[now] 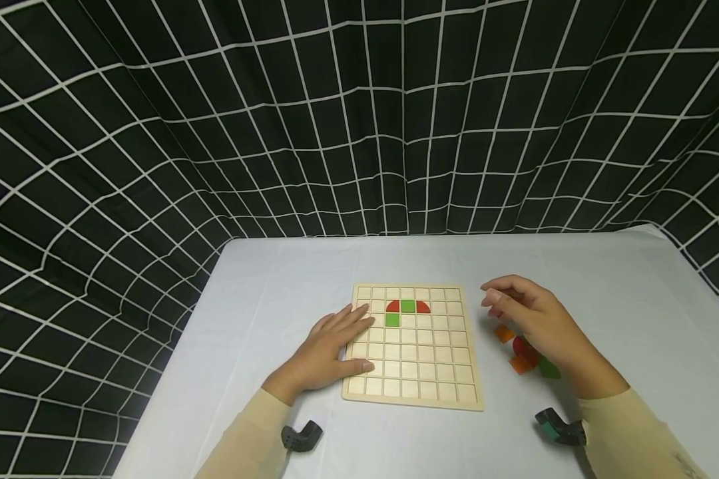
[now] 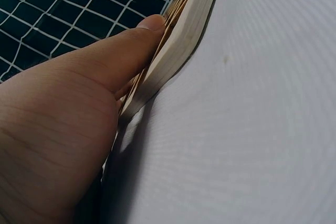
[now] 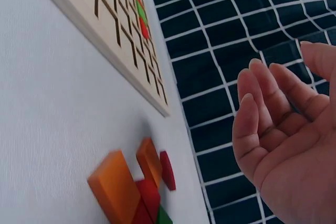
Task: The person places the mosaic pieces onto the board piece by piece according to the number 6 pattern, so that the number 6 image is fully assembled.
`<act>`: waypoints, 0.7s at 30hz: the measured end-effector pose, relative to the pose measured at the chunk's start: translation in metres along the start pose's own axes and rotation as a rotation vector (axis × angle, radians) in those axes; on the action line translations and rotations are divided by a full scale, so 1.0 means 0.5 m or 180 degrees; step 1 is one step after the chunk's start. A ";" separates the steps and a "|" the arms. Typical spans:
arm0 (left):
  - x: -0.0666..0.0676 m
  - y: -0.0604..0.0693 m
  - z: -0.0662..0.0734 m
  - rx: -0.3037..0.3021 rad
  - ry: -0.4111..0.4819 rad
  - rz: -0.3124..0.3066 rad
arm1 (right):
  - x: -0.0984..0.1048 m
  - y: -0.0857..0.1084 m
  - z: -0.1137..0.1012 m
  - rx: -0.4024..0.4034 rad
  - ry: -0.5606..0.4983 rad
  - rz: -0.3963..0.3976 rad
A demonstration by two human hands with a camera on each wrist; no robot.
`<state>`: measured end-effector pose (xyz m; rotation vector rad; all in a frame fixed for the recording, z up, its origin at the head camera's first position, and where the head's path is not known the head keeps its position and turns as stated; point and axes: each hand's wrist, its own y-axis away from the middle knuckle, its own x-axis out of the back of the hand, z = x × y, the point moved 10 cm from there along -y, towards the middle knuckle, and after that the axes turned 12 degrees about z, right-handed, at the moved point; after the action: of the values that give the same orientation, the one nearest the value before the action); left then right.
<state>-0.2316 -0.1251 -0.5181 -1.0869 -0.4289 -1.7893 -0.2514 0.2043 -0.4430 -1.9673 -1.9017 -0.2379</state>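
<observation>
Grid board point(image 1: 417, 352) under splayed left hand point(image 1: 326, 351); right hand point(image 1: 533, 316) hovers, loosely curved.

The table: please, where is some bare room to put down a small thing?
Free: between the wooden board's far edge and the dark curtain, and on the board's near side, between the two sleeves. Crowded: right of the board, where loose blocks lie near the right hand; the left hand covers part of the board's left edge.

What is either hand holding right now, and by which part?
Nothing is held. The right hand is raised and empty; the left hand only rests on the left side of the grid board.
</observation>
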 end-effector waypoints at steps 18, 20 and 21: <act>0.001 0.000 -0.001 -0.0038 0.0014 0.0016 | 0.064 0.019 0.057 -0.0129 0.0161 0.0109; 0.001 0.000 -0.001 -0.0045 0.0007 0.0017 | 0.069 0.021 0.062 -0.0123 0.0212 0.0133; 0.001 0.000 -0.001 -0.0046 0.0003 0.0017 | 0.071 0.022 0.065 -0.0124 0.0219 0.0136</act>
<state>-0.2318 -0.1255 -0.5181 -1.0962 -0.4128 -1.7908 -0.2429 0.2497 -0.4605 -1.9964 -1.8232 -0.3285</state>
